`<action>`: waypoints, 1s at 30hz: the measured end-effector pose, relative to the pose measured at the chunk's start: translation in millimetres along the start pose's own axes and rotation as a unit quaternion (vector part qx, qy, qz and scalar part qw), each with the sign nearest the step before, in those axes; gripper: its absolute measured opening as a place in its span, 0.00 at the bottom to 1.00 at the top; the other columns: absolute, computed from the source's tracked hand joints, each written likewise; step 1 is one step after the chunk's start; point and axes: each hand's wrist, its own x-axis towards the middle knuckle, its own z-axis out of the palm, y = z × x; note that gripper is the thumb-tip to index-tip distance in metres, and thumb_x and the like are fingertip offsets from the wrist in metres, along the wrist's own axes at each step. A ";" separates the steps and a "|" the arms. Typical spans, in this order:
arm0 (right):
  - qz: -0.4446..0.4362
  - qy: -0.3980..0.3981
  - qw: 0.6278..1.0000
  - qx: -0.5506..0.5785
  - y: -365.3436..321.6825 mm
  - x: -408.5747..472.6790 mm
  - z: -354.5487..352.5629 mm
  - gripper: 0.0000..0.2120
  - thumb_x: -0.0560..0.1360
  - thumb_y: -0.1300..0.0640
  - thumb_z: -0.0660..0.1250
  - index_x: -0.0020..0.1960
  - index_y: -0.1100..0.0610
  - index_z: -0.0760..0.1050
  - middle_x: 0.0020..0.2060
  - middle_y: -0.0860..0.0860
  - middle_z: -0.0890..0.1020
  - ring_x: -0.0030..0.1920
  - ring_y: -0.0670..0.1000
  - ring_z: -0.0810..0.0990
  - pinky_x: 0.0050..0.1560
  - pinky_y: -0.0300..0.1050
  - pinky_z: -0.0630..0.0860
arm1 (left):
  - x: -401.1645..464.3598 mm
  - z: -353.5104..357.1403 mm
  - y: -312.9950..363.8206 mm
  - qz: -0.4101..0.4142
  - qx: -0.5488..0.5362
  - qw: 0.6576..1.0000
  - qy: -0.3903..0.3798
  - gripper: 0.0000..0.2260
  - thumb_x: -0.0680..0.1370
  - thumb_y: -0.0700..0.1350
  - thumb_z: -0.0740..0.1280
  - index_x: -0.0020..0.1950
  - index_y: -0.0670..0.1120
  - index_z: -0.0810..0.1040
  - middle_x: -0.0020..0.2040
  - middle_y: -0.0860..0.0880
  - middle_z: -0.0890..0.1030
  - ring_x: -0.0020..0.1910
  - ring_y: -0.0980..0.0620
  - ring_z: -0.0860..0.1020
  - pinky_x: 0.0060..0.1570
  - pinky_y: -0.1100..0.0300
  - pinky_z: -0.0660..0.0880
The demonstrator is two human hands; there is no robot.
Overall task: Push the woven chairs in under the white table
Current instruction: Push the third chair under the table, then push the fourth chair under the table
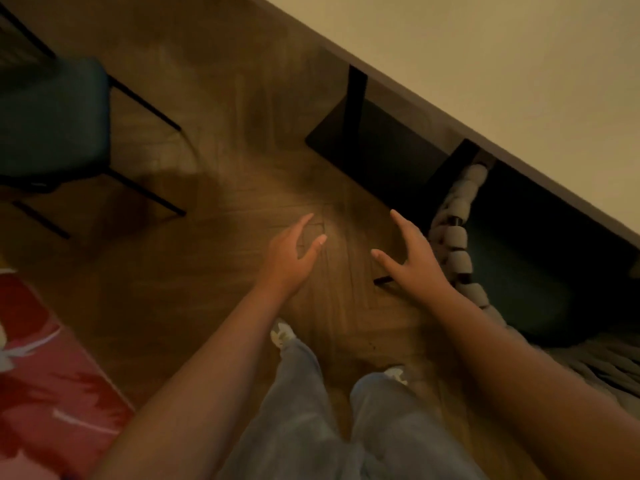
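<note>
— Where the table [502,46] fills one to three o'clock, what sits beneath it?
— One chair [519,258], seat tucked under the edge at three o'clock, woven back [457,244] outside.
— Another?
— A second chair [52,116] at ten o'clock, well apart from the table. A red rug [45,368] lies at eight.
— Hands?
— Right hand [412,261] spread, holding nothing, just beside the weave. Left hand [291,254] open, empty, over the floor [214,168].

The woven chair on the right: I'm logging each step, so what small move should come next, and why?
Probably bring the right hand onto the woven chair back beside it. Both hands, the left hand included, are open and hold nothing, and the seat already sits partly beneath the white table.
</note>
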 end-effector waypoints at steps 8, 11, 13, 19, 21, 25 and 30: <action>-0.039 -0.075 0.996 0.001 -139.6 48.4 134.1 0.37 0.74 0.44 0.68 0.77 0.46 0.53 0.75 0.48 0.60 0.74 0.49 0.59 0.73 0.56 0.61 | -10.6 -127.7 -105.2 -0.064 -0.011 0.997 0.040 0.20 0.79 0.58 0.61 0.69 0.52 0.73 0.65 0.51 0.77 0.65 0.52 0.73 0.65 0.53 0.69; -0.066 -0.112 0.992 0.009 -182.7 60.2 166.2 0.37 0.74 0.44 0.68 0.77 0.45 0.53 0.75 0.48 0.60 0.75 0.49 0.59 0.73 0.56 0.61 | -15.0 -165.0 -134.9 -0.096 -0.035 0.992 0.071 0.20 0.79 0.58 0.62 0.67 0.51 0.75 0.63 0.52 0.78 0.63 0.53 0.74 0.64 0.53 0.71; -0.093 -0.140 0.986 -0.001 -208.2 70.5 185.3 0.37 0.74 0.45 0.68 0.77 0.45 0.53 0.75 0.47 0.60 0.74 0.48 0.59 0.73 0.55 0.62 | -17.9 -184.6 -152.9 -0.115 -0.052 0.988 0.094 0.19 0.79 0.57 0.63 0.66 0.50 0.76 0.62 0.52 0.79 0.62 0.54 0.75 0.63 0.55 0.72; -0.136 -0.207 0.969 -0.020 -278.6 107.7 231.1 0.36 0.75 0.48 0.69 0.77 0.46 0.54 0.75 0.47 0.61 0.75 0.46 0.58 0.74 0.50 0.59 | -16.6 -236.2 -198.3 -0.172 -0.103 0.971 0.130 0.19 0.78 0.59 0.64 0.65 0.52 0.77 0.61 0.55 0.79 0.61 0.58 0.75 0.59 0.62 0.72; -0.141 -0.226 0.964 -0.022 -302.0 123.5 244.2 0.36 0.75 0.49 0.69 0.77 0.46 0.54 0.75 0.46 0.61 0.74 0.45 0.59 0.72 0.45 0.59 | -8.3 -257.1 -209.8 -0.188 -0.111 0.966 0.140 0.18 0.78 0.59 0.64 0.64 0.53 0.77 0.61 0.55 0.79 0.61 0.58 0.75 0.58 0.63 0.71; -0.160 -0.267 0.950 -0.035 -353.1 157.4 268.3 0.37 0.75 0.49 0.69 0.77 0.45 0.53 0.75 0.46 0.61 0.74 0.45 0.59 0.72 0.46 0.59 | 9.1 -306.2 -221.5 -0.214 -0.139 0.953 0.166 0.19 0.78 0.58 0.63 0.66 0.53 0.75 0.63 0.55 0.77 0.63 0.58 0.73 0.61 0.60 0.71; -0.203 -0.301 0.931 -0.050 -410.5 192.4 299.2 0.36 0.75 0.52 0.70 0.77 0.48 0.55 0.75 0.46 0.61 0.75 0.46 0.57 0.74 0.47 0.57 | 25.7 -351.8 -240.0 -0.235 -0.165 0.933 0.217 0.19 0.78 0.57 0.64 0.67 0.52 0.75 0.64 0.53 0.77 0.64 0.55 0.73 0.64 0.54 0.71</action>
